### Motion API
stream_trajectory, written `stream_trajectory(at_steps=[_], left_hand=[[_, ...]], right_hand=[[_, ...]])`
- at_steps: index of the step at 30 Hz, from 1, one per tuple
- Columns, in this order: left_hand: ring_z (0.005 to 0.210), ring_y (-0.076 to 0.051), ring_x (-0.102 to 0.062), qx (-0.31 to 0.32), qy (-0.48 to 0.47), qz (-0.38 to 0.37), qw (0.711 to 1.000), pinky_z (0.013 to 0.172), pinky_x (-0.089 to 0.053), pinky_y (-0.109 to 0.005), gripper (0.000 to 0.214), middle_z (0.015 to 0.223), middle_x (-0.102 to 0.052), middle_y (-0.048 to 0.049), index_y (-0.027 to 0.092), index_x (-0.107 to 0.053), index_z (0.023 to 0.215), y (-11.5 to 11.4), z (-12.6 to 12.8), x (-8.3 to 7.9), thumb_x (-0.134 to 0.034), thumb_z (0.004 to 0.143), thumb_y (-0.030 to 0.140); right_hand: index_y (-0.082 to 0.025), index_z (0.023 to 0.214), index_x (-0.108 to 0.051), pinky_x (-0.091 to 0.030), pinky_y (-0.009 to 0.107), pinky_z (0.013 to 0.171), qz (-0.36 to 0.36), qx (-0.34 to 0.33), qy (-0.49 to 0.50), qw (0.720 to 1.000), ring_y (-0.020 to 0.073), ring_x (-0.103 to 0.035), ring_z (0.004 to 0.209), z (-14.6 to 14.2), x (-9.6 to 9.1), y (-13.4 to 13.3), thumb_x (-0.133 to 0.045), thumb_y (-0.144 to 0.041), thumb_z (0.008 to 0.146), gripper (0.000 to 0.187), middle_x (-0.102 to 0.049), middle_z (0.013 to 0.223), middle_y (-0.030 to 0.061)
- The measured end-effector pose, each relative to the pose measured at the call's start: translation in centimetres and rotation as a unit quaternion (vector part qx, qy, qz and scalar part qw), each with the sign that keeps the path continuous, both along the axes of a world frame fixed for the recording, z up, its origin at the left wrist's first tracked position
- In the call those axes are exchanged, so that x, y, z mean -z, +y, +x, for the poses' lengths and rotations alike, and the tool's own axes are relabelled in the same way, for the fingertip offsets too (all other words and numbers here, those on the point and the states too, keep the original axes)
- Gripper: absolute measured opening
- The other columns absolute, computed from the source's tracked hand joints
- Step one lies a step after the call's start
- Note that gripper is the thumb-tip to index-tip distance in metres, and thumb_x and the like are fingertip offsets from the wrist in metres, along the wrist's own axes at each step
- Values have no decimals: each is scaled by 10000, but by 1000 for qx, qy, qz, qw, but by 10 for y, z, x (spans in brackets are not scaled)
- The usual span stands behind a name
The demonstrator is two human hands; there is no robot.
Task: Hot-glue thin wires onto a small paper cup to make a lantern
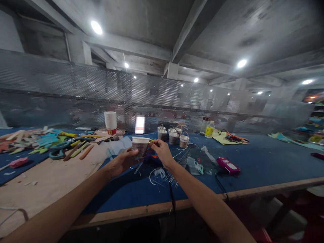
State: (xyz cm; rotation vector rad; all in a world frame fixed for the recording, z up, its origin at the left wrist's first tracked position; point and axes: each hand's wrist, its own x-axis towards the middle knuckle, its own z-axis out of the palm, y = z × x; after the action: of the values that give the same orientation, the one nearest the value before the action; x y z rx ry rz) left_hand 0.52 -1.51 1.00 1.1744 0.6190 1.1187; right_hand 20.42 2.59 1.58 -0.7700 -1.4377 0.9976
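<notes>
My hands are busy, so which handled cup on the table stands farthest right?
The brownish cup at the cluster's right end; the other handled cups stand to its left. The held cup, in the left hand, shows no arched handle.

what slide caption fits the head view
Left hand holds a white-rimmed, grey-brown tapered cup, right hand at its side, above blue tabletop.

1. Held cup (140, 144): matt, paper-like rim; rough-looking wall.
2. Stacked cups (110, 121): smooth paper, to my eye.
3. Partition (157, 89): perforated metal, dull sheen.
4. Table covering (268, 162): matt blue.
5. Magenta device (228, 166): glossy plastic.
6. Ceiling (141, 23): matt concrete.
</notes>
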Motion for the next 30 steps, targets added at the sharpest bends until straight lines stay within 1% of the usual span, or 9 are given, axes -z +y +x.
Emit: stream_trajectory(at_steps=[6,10,14,17,20,25,28,30], left_hand=[[1217,-342,-698,11,8,1,1000,1078,-461,-476,312,1233,-794,-105,274,-807,1147,-4,1,-4,-764,853,369],[1235,-349,-684,15,15,-3,1000,1064,-476,-484,330,1242,-789,-112,267,-805,1151,-5,1,-5,-766,848,391],[1225,-329,-681,-5,27,7,1000,1091,-467,-466,330,1266,-778,-131,216,-803,1140,-1,1,-3,-781,852,375],[1194,-319,-698,-26,37,20,999,1099,-466,-447,383,1276,-772,-144,192,-782,1181,1,2,-3,-812,834,352],[1229,-338,-682,-43,20,20,999,1096,-474,-478,401,1270,-774,-136,215,-763,1201,0,6,-4,-816,822,334],[1306,-377,-630,-37,23,13,999,1096,-477,-522,384,1289,-764,-141,218,-769,1166,-4,14,-4,-818,803,336],[1297,-373,-636,-64,41,7,997,1111,-462,-555,425,1262,-772,-144,209,-754,1175,-4,17,-2,-854,786,350],[1268,-374,-655,-75,50,3,996,1110,-462,-558,435,1234,-781,-153,202,-759,1165,-2,17,-1,-876,771,344]], right_hand=[[-181,786,-694,-493,279,713,-26,-27,23,999,156,-637,705,0,0,2,-764,-376,717,217,-701,740,-2],[-179,809,-696,-488,276,701,-45,-41,27,998,153,-641,692,1,2,3,-763,-386,707,241,-692,737,-6],[-172,807,-706,-475,258,694,-31,-24,29,999,141,-615,706,2,2,4,-769,-398,705,256,-693,748,-4],[-175,787,-698,-499,266,714,-30,-21,38,999,141,-627,699,2,1,2,-780,-404,707,256,-699,746,-5],[-182,789,-681,-531,285,728,-31,-19,42,998,149,-661,679,2,-1,0,-797,-427,715,282,-708,746,-5],[-178,809,-663,-545,293,680,-22,-25,15,999,173,-716,639,-2,1,-2,-819,-459,731,331,-711,728,6],[-184,829,-682,-553,302,719,1,-26,-11,1000,180,-726,673,-6,6,-1,-793,-442,766,288,-724,728,11],[-192,829,-692,-554,306,749,17,-19,-27,999,183,-722,714,-7,7,-1,-768,-416,784,241,-736,747,14]])
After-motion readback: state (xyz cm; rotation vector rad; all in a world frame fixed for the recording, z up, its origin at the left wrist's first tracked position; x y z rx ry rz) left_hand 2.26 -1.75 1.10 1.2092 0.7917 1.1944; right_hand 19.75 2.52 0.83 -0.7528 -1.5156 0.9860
